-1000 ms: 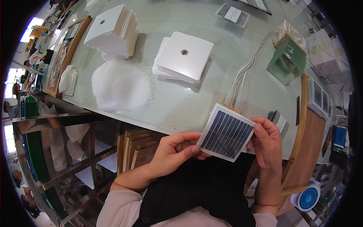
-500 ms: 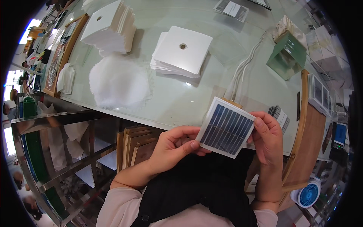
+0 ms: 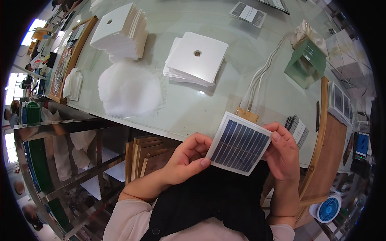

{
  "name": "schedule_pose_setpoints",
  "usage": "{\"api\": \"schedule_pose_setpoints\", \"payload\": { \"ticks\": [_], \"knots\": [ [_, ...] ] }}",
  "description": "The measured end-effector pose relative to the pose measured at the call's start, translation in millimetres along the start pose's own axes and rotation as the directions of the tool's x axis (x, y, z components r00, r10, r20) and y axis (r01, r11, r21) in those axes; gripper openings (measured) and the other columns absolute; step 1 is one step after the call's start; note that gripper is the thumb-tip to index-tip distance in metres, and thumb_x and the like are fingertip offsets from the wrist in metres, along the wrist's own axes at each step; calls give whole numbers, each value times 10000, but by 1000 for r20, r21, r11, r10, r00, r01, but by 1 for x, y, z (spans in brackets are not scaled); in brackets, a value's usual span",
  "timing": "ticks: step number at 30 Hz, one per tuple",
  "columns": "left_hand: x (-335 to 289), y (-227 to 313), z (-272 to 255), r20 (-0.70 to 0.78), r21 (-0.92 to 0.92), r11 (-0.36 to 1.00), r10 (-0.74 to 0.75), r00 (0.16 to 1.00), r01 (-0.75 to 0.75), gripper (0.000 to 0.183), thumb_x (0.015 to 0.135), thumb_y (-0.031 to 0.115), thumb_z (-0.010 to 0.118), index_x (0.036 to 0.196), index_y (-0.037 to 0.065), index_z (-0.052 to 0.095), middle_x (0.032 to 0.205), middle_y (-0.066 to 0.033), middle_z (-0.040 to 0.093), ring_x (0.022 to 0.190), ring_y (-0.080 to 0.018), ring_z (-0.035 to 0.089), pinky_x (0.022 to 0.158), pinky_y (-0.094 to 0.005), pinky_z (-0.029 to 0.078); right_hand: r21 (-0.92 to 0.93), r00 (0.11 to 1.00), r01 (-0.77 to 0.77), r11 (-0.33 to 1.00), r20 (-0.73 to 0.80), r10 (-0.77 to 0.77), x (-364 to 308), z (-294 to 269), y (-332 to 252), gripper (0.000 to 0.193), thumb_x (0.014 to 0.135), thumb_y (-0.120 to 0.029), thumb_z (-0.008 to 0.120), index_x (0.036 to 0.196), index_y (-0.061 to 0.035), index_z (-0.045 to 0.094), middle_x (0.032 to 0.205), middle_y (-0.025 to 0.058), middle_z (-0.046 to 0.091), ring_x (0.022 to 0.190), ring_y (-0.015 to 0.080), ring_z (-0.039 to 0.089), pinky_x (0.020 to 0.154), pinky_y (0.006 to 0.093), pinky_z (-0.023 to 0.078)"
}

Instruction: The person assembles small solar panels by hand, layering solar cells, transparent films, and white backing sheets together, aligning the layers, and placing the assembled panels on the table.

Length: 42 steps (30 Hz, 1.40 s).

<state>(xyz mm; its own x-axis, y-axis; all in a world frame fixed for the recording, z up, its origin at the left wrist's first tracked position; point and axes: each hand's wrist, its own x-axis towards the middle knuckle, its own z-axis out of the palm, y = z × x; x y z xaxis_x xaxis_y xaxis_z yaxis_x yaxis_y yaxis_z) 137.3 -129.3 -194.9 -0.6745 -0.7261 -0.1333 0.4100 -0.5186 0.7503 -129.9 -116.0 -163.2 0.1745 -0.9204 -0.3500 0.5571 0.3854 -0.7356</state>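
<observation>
A small solar panel (image 3: 240, 145) with dark blue cells and a white border is held tilted in front of my black apron. My right hand (image 3: 282, 150) pinches its right edge near the upper corner, thumb on the face and fingers curled behind. My left hand (image 3: 189, 156) is beside the panel's left edge, thumb and curved fingers apart; its thumb tip is at the lower left corner, and light contact is hard to tell. Just beyond the panel's top edge, a tan block (image 3: 246, 115) with white cables (image 3: 257, 76) lies on the table.
White square sheets with a centre hole form a stack (image 3: 197, 56) and a taller pile (image 3: 118, 30). Thin translucent sheets (image 3: 129, 88) lie left. A green glass-like block (image 3: 306, 63) stands right, beyond a wooden-framed board (image 3: 321, 152). A metal rack (image 3: 60, 124) is at left, a small fan (image 3: 327, 208) lower right.
My left fingers have come out from under the panel and loosened at its left edge. The panel has dropped slightly lower in view, still in my right hand.
</observation>
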Motion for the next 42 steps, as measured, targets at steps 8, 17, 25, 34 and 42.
{"api": "schedule_pose_setpoints", "payload": {
  "ticks": [8,17,25,34,42],
  "knots": [
    [1,3,5,31,-8,998,64,997,-64,543,883,-18,558,1374,27,331,1229,-108,539,1160,-157,506,985,-313,393,188,995,-63,980,93,46,4,21,1,355,986,-241,424,1186,49,458,1098,128,597,1007,178,608,897,320,498],
    [0,-3,0,70,12,996,85,994,-86,587,866,-57,554,1393,42,315,1234,-123,538,1148,-167,519,967,-314,414,-50,999,25,998,-40,-27,1,17,8,281,1004,-262,461,1077,0,530,892,31,616,787,64,580,713,215,483],
    [5,1,0,60,66,991,117,991,-121,575,876,-74,514,1395,58,306,1227,-133,539,1115,-172,536,937,-322,452,-142,990,109,984,-78,-121,-1,22,9,286,1000,-260,472,1076,12,516,954,62,632,875,111,626,780,255,499],
    [10,5,8,66,106,984,138,988,-144,576,889,-77,507,1404,55,287,1229,-131,527,1109,-167,536,935,-313,453,-142,970,216,966,-84,-229,-1,35,18,331,911,-106,609,1189,59,538,1094,119,657,989,154,621,913,275,462],
    [9,1,-2,140,490,770,393,909,-408,379,840,-63,640,1171,19,475,1168,-110,542,1064,-171,555,940,-312,451,-161,940,292,943,-135,-314,-2,33,21,313,917,-109,604,1185,47,561,1083,101,664,971,140,624,905,269,461]
  ]
}}
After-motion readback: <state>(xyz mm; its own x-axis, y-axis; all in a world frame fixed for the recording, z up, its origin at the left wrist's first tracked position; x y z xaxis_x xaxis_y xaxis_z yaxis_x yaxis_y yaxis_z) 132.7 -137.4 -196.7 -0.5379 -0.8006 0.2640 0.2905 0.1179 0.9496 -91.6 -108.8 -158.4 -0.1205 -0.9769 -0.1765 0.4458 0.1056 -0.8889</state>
